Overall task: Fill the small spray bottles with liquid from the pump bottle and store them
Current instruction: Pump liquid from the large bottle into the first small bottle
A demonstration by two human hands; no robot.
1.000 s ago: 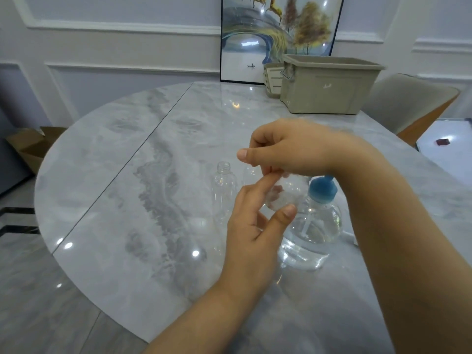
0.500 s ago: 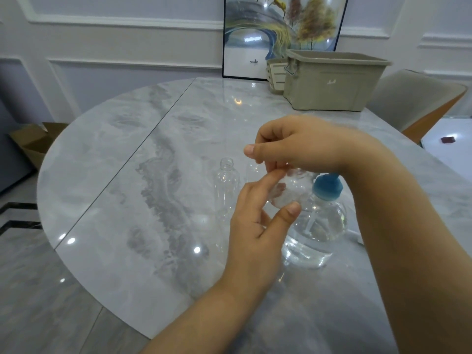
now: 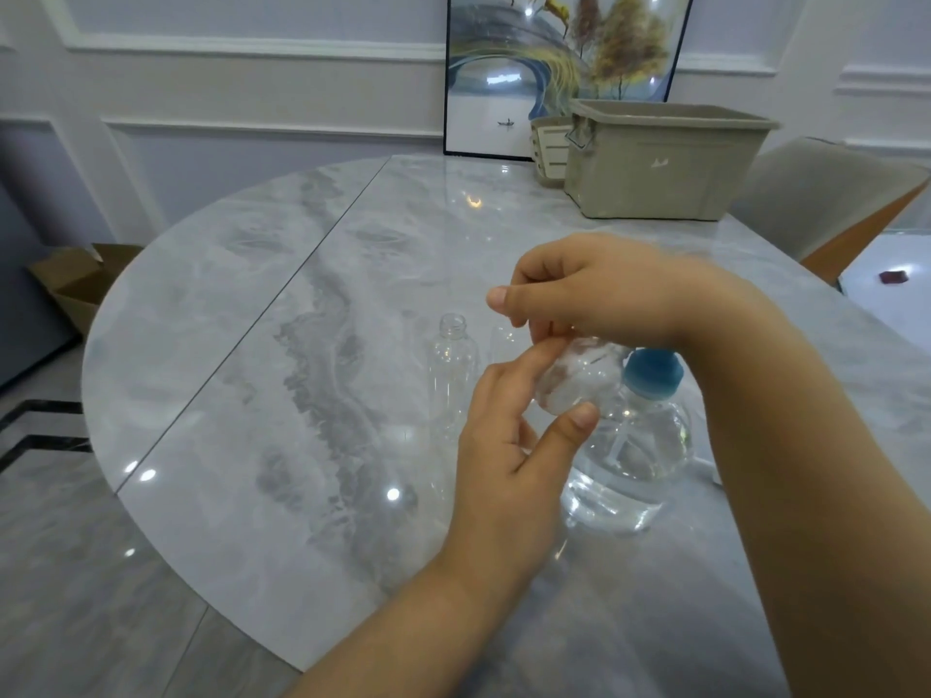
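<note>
A: Status on the small bottle?
B: The clear small spray bottle (image 3: pixel 579 377) is held up off the table, between both hands. Left hand (image 3: pixel 509 445) pinches it: index finger along its far-left side, thumb under its lower edge, other fingers loosely curled. Right hand (image 3: pixel 599 289) is curled over its top end. Can't tell what those fingertips grip; the neck is hidden under them.
A: Contents?
B: Transparent, glare on it. Fill level unreadable.
A: Other task items?
B: A second small bottle (image 3: pixel 453 365) stands upright, uncapped, just left of the left fingers. The pump bottle (image 3: pixel 629 445), blue top, clear liquid inside, stands just right of the left thumb, below the right wrist.
A: Surface?
B: Round grey marble table (image 3: pixel 282 355), glossy, a seam running diagonally.
A: Room?
B: A beige bin (image 3: pixel 660 163) at the far edge beyond the right hand, with a small slatted basket (image 3: pixel 549 148) touching its left side. A framed painting (image 3: pixel 554 57) leans on the white panelled wall. A chair (image 3: pixel 831 204) at right, a cardboard box (image 3: pixel 80 279) on the floor far left.
</note>
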